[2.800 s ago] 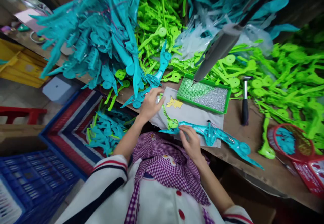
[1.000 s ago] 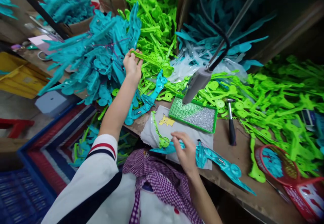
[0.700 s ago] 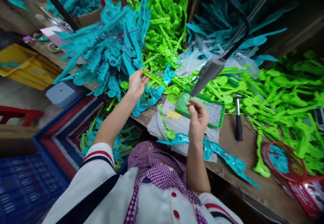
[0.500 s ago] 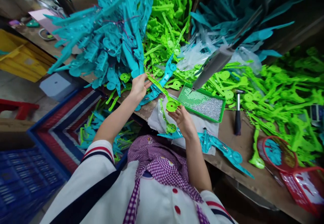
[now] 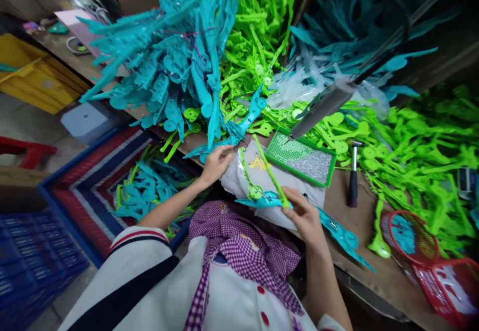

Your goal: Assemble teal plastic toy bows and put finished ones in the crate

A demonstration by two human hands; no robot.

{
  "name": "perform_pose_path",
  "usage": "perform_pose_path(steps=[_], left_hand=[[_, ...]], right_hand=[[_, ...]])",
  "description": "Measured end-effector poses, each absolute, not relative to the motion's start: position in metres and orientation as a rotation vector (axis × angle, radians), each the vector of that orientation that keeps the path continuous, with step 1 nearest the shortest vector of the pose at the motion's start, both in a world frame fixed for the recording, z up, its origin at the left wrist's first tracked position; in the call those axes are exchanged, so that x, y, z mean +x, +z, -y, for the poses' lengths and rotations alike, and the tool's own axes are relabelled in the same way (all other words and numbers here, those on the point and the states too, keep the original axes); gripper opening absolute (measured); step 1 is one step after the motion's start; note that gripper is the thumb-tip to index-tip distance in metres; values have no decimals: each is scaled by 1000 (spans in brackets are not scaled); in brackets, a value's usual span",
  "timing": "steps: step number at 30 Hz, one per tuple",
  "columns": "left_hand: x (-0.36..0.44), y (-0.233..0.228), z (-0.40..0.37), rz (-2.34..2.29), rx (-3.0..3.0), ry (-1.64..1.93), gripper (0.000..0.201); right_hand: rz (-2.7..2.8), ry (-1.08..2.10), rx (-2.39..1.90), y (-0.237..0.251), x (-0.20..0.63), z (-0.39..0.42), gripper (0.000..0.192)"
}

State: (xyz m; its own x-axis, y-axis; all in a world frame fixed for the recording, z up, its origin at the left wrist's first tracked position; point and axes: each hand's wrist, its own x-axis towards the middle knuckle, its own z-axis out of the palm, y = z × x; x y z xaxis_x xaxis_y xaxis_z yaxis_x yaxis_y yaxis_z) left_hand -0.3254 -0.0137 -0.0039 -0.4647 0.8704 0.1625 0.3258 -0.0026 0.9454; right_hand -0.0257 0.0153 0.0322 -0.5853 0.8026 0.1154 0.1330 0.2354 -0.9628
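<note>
Low in the frame, right of centre, the right hand (image 5: 305,216) pinches one end of a thin green plastic strip (image 5: 271,171), fingers closed on it; the strip slants up and left from the hand, over a grey cloth (image 5: 295,181) with a small yellow figure printed on it. Just under the hand lies a long teal plastic piece (image 5: 337,229), which runs toward the lower right along the wooden bench (image 5: 366,206). At the centre of the frame, the left hand (image 5: 216,161) rests at the cloth's left edge with fingers curled; what it grips, if anything, cannot be told. It is well apart from the strip's held end and near the strip's far tip.

Beyond the cloth sits a green tray (image 5: 301,154) of small silvery parts, with the tip of a hanging grey tool (image 5: 324,109) just above its upper left corner. A hammer (image 5: 353,176) lies right of the tray. Further up, a heap of teal parts (image 5: 168,62) fills the upper left, and green parts (image 5: 407,141) spread across the right.
</note>
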Motion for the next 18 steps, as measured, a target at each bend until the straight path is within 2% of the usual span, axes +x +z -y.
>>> perform_pose_path(steps=[3,10,14,18], left_hand=[[-319,-29,31,-1927,1540,1265,24],[-327,-53,-8,-2001,1792,975,52],[-332,-52,-28,-2071,1720,979,57],[-336,-49,-30,-2064,1546,1129,48]], right_hand=[[2228,1199,-834,29,-17,-1,38],[2318,973,-854,5,-25,13,42],[2342,894,-852,-2,-31,15,43],[2353,857,-840,-4,-43,11,43]])
